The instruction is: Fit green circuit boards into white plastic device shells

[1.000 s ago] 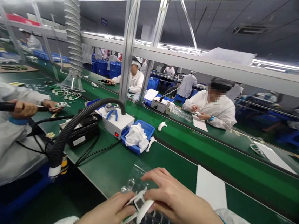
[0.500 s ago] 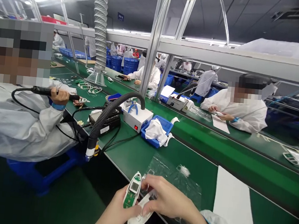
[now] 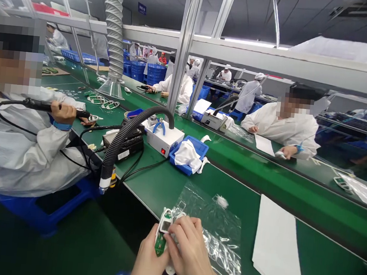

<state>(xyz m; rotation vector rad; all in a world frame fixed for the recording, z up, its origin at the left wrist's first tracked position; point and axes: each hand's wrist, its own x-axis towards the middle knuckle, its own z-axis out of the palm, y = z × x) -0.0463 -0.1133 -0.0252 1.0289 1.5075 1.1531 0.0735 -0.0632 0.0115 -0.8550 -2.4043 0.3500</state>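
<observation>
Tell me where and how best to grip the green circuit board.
Pinch the green circuit board by its long edges, probably with the left hand, from the left: it is narrow, and the right hand crowds its other side.

- I see the circuit board (image 3: 160, 243) as smooth green, lightly glossy, against a smooth white plastic frame (image 3: 160, 225).
- The bag (image 3: 219, 238) reads to me as thin clear plastic, crinkled and shiny.
- Sheets (image 3: 276, 250): matt white paper.
- Tabletop (image 3: 154, 184): smooth, low sheen.
- Tray (image 3: 179, 166): blue plastic, under soft matt cloth (image 3: 188, 154).
- Post (image 3: 184, 47): satin metal.
- Hose (image 3: 110, 160): ribbed, black, plastic-looking.
</observation>
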